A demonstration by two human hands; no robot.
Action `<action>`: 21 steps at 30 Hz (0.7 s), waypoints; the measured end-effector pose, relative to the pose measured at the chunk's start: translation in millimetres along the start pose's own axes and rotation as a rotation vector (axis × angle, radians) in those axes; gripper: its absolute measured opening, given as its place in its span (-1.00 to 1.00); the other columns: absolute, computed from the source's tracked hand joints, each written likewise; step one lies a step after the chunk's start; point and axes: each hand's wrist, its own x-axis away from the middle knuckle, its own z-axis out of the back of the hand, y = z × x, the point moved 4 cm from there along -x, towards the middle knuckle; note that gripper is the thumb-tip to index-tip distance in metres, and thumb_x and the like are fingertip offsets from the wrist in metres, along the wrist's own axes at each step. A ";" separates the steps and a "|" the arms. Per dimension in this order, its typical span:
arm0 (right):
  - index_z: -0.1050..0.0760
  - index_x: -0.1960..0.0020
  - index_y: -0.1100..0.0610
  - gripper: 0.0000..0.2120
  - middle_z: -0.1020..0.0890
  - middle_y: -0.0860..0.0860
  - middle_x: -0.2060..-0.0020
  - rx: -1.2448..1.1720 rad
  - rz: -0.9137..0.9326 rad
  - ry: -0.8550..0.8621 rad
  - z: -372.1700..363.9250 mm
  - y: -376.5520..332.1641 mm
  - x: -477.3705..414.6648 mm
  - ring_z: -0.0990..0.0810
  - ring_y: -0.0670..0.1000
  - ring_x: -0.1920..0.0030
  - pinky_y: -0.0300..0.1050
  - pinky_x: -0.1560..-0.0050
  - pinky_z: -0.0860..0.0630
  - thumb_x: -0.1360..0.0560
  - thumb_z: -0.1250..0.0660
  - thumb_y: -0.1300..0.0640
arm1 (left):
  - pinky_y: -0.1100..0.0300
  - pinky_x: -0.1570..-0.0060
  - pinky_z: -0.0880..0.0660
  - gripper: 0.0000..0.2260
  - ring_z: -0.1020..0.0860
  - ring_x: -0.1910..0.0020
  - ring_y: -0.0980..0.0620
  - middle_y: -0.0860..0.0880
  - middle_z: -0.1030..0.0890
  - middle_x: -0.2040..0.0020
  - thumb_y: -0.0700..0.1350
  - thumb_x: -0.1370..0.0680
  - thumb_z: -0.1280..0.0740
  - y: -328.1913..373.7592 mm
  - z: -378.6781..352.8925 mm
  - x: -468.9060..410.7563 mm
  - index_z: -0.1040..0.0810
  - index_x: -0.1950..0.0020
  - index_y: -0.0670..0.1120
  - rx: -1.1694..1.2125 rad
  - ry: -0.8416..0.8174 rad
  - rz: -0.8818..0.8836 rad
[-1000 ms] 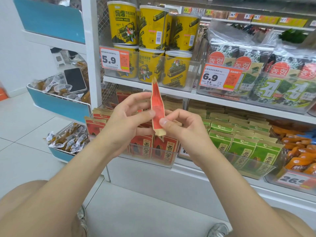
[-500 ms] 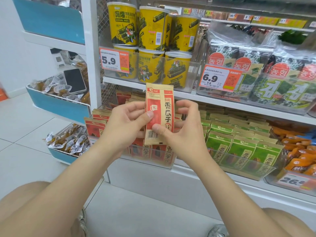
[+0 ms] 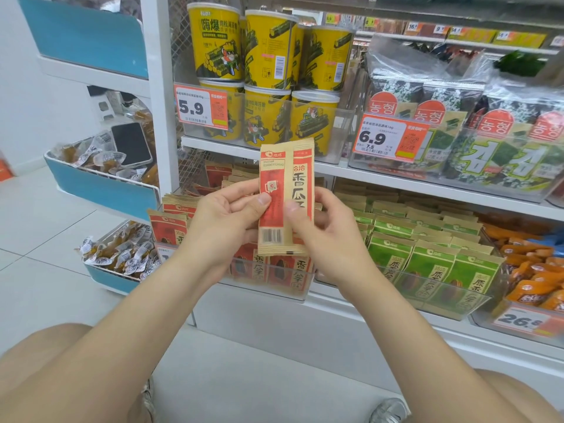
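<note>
The packet [image 3: 286,190] stands upright between both hands — left hand [image 3: 227,221] and right hand [image 3: 323,236] each pinch a side, equally near.

Forearms stretched forward, left hand [image 3: 225,218], right hand [image 3: 329,232] close beside it, thumbs and fingers pinching

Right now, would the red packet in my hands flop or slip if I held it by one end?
Probably fairly stiff: the packet stands upright above the left hand and right hand without drooping. Likely light, since a pinch from each holds it. Its matte, paper-like face probably won't slip.
</note>
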 end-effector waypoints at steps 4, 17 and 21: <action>-0.65 -0.24 0.05 -0.82 -0.78 0.07 0.04 -0.001 0.030 0.082 6.7 0.1 -2.4 -0.79 0.09 0.02 0.21 -0.05 -0.73 -0.65 -0.46 0.07 | 0.04 0.03 -0.74 -0.77 -0.77 -0.09 -0.12 -0.14 -0.78 -0.11 -0.19 -0.72 -0.32 1.7 -1.2 0.0 -0.65 -0.36 -0.10 -0.094 0.025 -0.051; -0.65 -0.23 -0.04 -0.72 -0.74 -0.03 0.08 0.114 0.236 -0.056 -7.0 -0.8 7.2 -0.73 0.08 0.07 0.21 0.06 -0.69 -0.74 -0.23 -0.14 | 0.16 0.31 -0.61 -0.88 -0.70 0.24 0.05 -0.02 -0.74 0.18 -0.13 -0.76 -0.28 -4.6 -8.5 3.3 -0.55 -0.27 0.01 -0.189 0.102 -0.061; -0.72 -0.21 0.00 -0.85 -0.78 -0.06 0.07 0.054 0.291 0.108 0.0 -6.5 7.7 -0.74 0.00 0.07 0.04 0.03 -0.68 -0.67 -0.45 0.06 | -0.02 0.00 -0.68 -0.77 -0.74 -0.10 -0.11 -0.06 -0.76 -0.10 -0.21 -0.75 -0.29 -1.9 -17.8 9.1 -0.63 -0.32 0.04 -0.253 0.014 -0.169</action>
